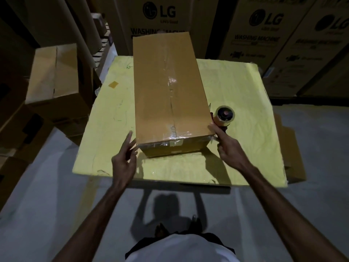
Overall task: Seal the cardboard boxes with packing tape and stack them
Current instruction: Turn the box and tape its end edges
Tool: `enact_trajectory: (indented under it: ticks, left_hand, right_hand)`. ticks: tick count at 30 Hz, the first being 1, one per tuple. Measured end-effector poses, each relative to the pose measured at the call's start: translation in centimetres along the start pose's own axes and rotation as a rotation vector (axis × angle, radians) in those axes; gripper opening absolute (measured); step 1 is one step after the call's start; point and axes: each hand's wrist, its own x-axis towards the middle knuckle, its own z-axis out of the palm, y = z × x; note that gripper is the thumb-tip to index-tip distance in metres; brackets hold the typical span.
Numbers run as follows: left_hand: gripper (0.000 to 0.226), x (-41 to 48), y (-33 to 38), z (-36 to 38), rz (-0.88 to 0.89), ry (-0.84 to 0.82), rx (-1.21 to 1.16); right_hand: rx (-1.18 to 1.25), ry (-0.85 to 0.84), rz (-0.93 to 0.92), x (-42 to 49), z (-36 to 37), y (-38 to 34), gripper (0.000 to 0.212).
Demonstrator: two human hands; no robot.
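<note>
Cardboard box (170, 91) lies closed and lengthwise on the yellow-covered table (236, 87), with clear tape along its top seam and over the near edge. Left hand (123, 157) is at the near left corner, fingers straight and loosely spread, holding nothing; contact with the box cannot be confirmed. Right hand (229, 150) grips the tape dispenser (224, 116) beside the near right corner, with the index finger extended to the box edge

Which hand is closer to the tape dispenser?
Right. The right hand is right at the tape dispenser, by its handle; the left hand is across the box, at its near left corner.
</note>
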Motion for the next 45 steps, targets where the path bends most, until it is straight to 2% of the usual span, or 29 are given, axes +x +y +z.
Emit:
enact_trajectory:
  ticks: [3, 5, 8, 10, 15, 19, 22, 26, 28, 29, 31, 33, 34, 39, 42, 45]
  left_hand:
    - [0.050, 2.6, -0.2, -2.8, 0.239, -0.198, 0.229]
    - [0.047, 4.3, 0.0, -3.9, 0.290, -0.281, 0.279]
    - [0.041, 5.7, 0.2, -4.1, 0.354, -0.359, 0.321]
    - [0.036, 6.3, 0.2, -3.9, 0.353, -0.380, 0.320]
    - [0.028, 7.8, 0.4, -3.4, 0.314, -0.438, 0.370]
    - [0.035, 7.4, 0.1, -2.6, 0.443, -0.398, 0.453]
    - [0.033, 6.8, -0.8, -2.2, 0.591, -0.356, 0.546]
    - [0.032, 6.2, -1.9, -2.1, 0.874, -0.126, 0.780]
    - [0.038, 6.2, -1.9, -1.8, 0.977, -0.107, 0.835]
    - [0.044, 6.2, -1.9, -1.8, 1.022, -0.184, 0.838]
    - [0.068, 5.9, -2.1, -1.9, 1.049, -0.376, 0.878]
    - [0.091, 6.0, -2.6, -2.0, 1.028, -0.456, 0.947]
    - [0.095, 6.1, -3.0, -2.0, 1.026, -0.468, 0.978]
    - [0.068, 6.9, -4.4, -3.4, 1.126, -0.508, 1.130]
    - [0.070, 6.7, -4.3, -3.6, 1.070, -0.472, 1.175]
    - [0.070, 6.1, -3.7, -3.7, 1.046, -0.487, 1.122]
  right_hand:
    - [-0.240, -0.085, -0.183, 2.3, -2.3, 0.8, 0.092]
    - [-0.304, -0.145, -0.197, 3.4, -3.1, 1.0, 0.085]
    - [-0.300, -0.120, -0.244, 4.7, -3.5, 0.6, 0.068]
    - [-0.297, -0.115, -0.276, 5.3, -3.8, 0.1, 0.061]
    - [-0.251, -0.147, -0.301, 6.1, -3.6, 0.7, 0.058]
    - [-0.263, -0.143, -0.338, 6.4, -3.3, 1.2, 0.056]
    - [-0.366, -0.081, -0.422, 6.2, -2.8, 2.3, 0.054]
    - [-0.561, 0.243, -0.591, 5.3, -1.9, 3.8, 0.043]
    - [-0.639, 0.357, -0.741, 5.3, -1.5, 4.4, 0.040]
    - [-0.688, 0.330, -0.819, 5.4, -1.4, 4.8, 0.041]
    - [-0.801, 0.151, -0.900, 5.6, -1.3, 5.5, 0.049]
    - [-0.880, 0.003, -0.910, 5.7, -1.3, 6.3, 0.068]
    - [-0.908, -0.028, -0.910, 5.8, -1.3, 6.7, 0.076]
    - [-0.998, -0.117, -0.993, 7.0, -2.4, 7.4, 0.088]
    - [-1.025, -0.139, -1.000, 7.5, -3.3, 8.0, 0.077]
    - [-0.984, -0.134, -1.006, 7.4, -3.6, 7.6, 0.065]
